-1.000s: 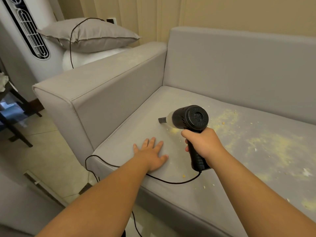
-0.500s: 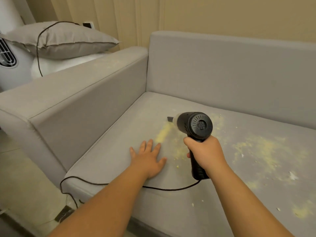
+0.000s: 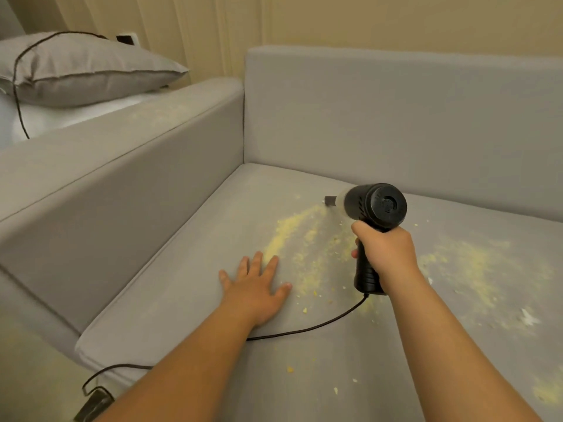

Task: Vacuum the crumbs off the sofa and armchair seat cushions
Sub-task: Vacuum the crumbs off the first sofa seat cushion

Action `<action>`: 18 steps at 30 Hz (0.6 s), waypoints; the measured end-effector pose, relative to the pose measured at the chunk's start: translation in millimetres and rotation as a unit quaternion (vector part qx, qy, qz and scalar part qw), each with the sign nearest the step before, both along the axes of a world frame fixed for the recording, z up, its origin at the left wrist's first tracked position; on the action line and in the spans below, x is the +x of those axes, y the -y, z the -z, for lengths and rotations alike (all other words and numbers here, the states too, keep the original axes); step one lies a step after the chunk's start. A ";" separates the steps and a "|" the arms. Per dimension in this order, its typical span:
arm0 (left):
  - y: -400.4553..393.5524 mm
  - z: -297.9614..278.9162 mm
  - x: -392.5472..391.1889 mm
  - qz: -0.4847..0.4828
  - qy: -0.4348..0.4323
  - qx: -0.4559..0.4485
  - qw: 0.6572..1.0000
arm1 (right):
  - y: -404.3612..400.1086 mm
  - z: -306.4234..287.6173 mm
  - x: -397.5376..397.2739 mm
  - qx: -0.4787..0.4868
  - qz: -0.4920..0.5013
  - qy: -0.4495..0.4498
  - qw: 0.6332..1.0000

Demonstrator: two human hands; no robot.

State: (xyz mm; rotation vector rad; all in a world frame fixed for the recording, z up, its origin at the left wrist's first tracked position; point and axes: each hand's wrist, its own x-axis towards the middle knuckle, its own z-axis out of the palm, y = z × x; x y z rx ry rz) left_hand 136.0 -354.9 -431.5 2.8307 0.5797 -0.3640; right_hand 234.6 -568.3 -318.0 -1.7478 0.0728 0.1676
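Right hand (image 3: 385,252) is gripping the handheld vacuum (image 3: 373,208), nozzle aiming left at the crumbs (image 3: 292,229), while left hand (image 3: 256,284) is pressing flat on the seat cushion (image 3: 170,306).

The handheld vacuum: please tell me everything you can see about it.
The handheld vacuum is black, apparently plastic, with a round ribbed rear cap, a pale translucent section in front and a small dark nozzle pointing left, at a streak of yellow crumbs. The right hand grips its downward handle, holding it over the grey seat cushion. A thin black cord leaves the handle's bottom and runs across the cushion.
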 end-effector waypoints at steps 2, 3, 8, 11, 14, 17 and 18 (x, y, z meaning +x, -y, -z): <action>1.8 -0.8 0.6 -0.001 0.002 0.000 1.000 | -3.2 0.0 0.6 0.007 -0.003 -0.002 1.000; 2.2 -1.0 0.9 -0.003 0.002 -0.001 1.000 | -4.3 0.1 0.9 0.008 -0.004 -0.004 1.000; 2.3 -0.9 -0.6 -0.004 0.013 -0.006 1.000 | -6.8 4.5 0.7 0.013 -0.021 -0.004 1.000; 1.8 -1.6 -2.0 -0.004 0.012 -0.008 1.000 | -8.6 9.5 -0.9 0.020 -0.012 0.001 1.000; 1.9 -2.7 -4.3 0.001 0.012 -0.007 1.000 | -10.7 12.0 -2.1 0.019 -0.019 -0.005 1.000; 2.0 -3.5 -5.6 0.002 0.012 -0.009 1.000 | -13.6 14.2 -2.6 0.010 -0.030 -0.011 0.999; 2.2 -3.5 -5.6 0.003 0.011 -0.007 1.000 | -14.1 14.6 -2.7 0.012 -0.033 -0.013 0.999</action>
